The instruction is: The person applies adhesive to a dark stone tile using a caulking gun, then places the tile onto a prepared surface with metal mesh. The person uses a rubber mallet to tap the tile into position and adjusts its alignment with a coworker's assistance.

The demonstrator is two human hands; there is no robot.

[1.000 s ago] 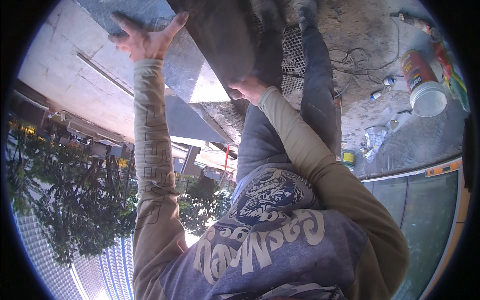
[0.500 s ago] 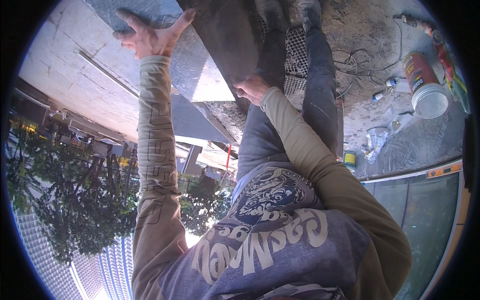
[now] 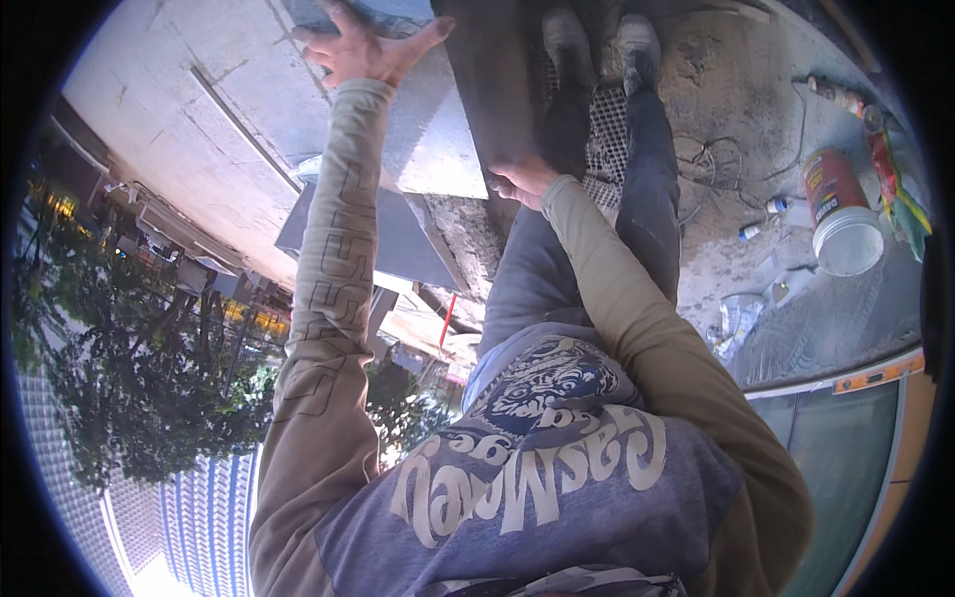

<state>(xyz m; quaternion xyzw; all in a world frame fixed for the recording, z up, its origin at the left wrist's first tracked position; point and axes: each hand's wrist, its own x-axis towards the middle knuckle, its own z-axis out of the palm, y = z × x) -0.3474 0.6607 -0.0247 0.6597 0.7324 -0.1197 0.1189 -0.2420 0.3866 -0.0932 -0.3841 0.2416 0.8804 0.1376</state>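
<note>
My left hand (image 3: 370, 48) lies spread, fingers and thumb wide apart, on the far part of a large flat grey slab (image 3: 438, 134). Alongside that slab runs a long dark panel (image 3: 497, 85), in shade. At the panel's near end my right hand (image 3: 525, 181) is closed, its fingers curled against the edge; the fingertips are partly hidden. A smaller dark grey tile (image 3: 413, 244) shows below the slab, partly behind my left forearm.
My feet stand by a perforated mat (image 3: 607, 134). To the right are a coiled cable (image 3: 708, 159), a red-and-white bucket (image 3: 844, 214) on its side, a crumpled plastic bag (image 3: 738, 323) and an orange spirit level (image 3: 875, 373). A thin strip (image 3: 244, 129) lies on the left paving.
The view has shifted, so slab, panel and both hands appear farther right. My left hand stays spread on the slab and my right hand stays closed at the panel's near end.
</note>
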